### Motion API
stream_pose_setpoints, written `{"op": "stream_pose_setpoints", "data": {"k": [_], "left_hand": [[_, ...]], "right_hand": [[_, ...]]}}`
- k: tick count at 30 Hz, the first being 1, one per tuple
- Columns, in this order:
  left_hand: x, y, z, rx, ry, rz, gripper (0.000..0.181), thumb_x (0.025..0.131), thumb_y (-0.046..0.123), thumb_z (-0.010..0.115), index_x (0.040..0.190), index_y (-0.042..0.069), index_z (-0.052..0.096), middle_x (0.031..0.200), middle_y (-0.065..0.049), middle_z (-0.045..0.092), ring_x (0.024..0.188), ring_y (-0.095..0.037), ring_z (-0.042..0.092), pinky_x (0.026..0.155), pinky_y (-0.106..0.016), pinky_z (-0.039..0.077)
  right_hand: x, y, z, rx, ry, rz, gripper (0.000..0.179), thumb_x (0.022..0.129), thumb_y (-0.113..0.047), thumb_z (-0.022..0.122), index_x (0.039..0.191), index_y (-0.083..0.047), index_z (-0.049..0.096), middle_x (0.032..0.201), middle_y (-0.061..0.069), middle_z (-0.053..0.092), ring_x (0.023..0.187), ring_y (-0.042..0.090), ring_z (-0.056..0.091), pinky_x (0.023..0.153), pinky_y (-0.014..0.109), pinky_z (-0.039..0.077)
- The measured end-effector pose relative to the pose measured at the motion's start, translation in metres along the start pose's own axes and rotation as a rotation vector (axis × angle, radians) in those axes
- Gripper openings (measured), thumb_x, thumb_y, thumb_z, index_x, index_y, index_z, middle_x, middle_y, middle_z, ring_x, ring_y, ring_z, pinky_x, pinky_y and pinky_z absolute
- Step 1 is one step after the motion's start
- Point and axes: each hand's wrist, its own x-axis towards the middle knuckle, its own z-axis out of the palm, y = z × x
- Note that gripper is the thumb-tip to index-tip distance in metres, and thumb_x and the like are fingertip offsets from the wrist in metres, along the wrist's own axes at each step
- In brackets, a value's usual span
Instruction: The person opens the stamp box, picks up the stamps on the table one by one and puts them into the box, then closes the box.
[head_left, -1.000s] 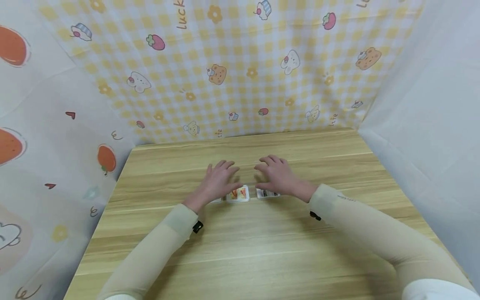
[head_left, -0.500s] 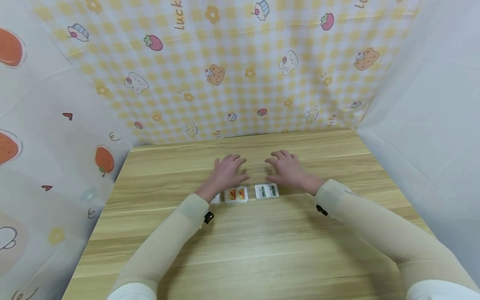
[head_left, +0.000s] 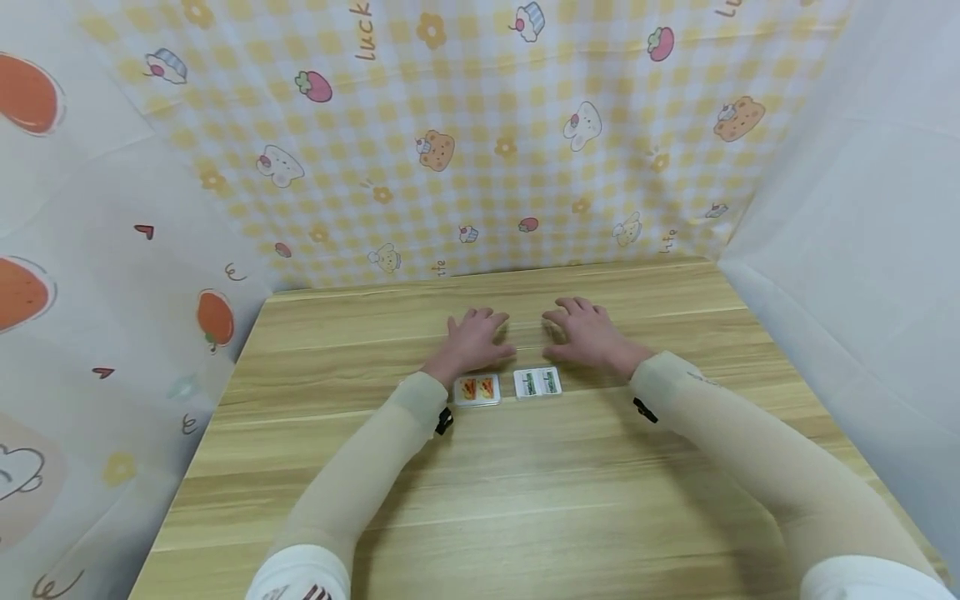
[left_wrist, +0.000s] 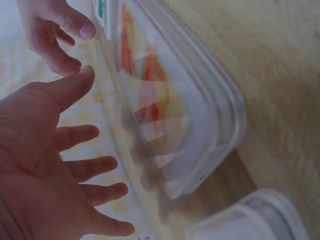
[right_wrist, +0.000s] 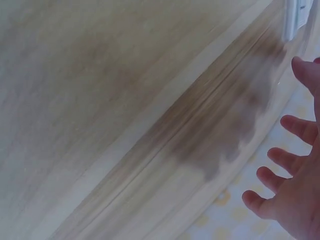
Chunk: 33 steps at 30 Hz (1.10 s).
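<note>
Two flat clear-lidded boxes lie side by side on the table: one with orange-and-red pictures [head_left: 477,389], the other with green-and-white pictures [head_left: 537,382]. Just behind the orange one, my left hand [head_left: 474,342] hovers with fingers spread, holding nothing. My right hand [head_left: 588,335] is beyond and right of the green one, fingers loosely bent, nothing held. Between the hands a faint pale outline [head_left: 528,348] shows on the wood; I cannot tell what it is. The left wrist view shows the orange-pictured box [left_wrist: 165,100] close up, and part of another clear box [left_wrist: 250,220] below it.
The wooden table [head_left: 525,500] reaches back to a yellow checked cloth [head_left: 480,192]. White cloth walls stand at the left [head_left: 135,333] and right [head_left: 840,233]. My left forearm hides the third box in the head view.
Both hands have moved to the right and slightly away from me. The green-pictured box, partly covered by my right hand before, is now uncovered. My left arm now covers the leftmost box.
</note>
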Motion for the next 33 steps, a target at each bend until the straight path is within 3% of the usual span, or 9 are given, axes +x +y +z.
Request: {"op": "stream_pose_setpoints", "data": {"k": [7, 18, 33], "left_hand": [[0.007, -0.007, 0.011, 0.028, -0.021, -0.004, 0.073, 0.078, 0.061, 0.057, 0.138, 0.025, 0.039, 0.138, -0.009, 0.037, 0.126, -0.035, 0.029, 0.091, -0.071, 0.011], [0.013, -0.006, 0.013, 0.012, -0.025, -0.024, 0.072, 0.075, 0.062, 0.058, 0.137, 0.030, 0.040, 0.142, -0.012, 0.031, 0.129, -0.043, 0.019, 0.090, -0.073, 0.009], [0.019, -0.003, 0.015, 0.052, -0.016, 0.006, 0.063, 0.076, 0.058, 0.061, 0.130, 0.028, 0.049, 0.141, -0.010, 0.033, 0.127, -0.037, 0.025, 0.089, -0.073, 0.012]], "right_hand": [[0.006, 0.009, 0.005, -0.011, -0.017, -0.020, 0.077, 0.075, -0.064, 0.057, 0.137, -0.022, 0.040, 0.145, 0.014, 0.024, 0.129, 0.036, 0.021, 0.094, 0.063, 0.022], [0.010, 0.015, 0.013, -0.006, -0.052, -0.006, 0.078, 0.076, -0.069, 0.050, 0.138, -0.024, 0.039, 0.147, 0.013, 0.018, 0.130, 0.040, 0.017, 0.095, 0.065, 0.019], [0.011, 0.018, 0.019, -0.020, 0.083, -0.092, 0.065, 0.075, -0.061, 0.059, 0.126, -0.021, 0.055, 0.145, 0.011, 0.025, 0.129, 0.036, 0.021, 0.094, 0.063, 0.022]]}}
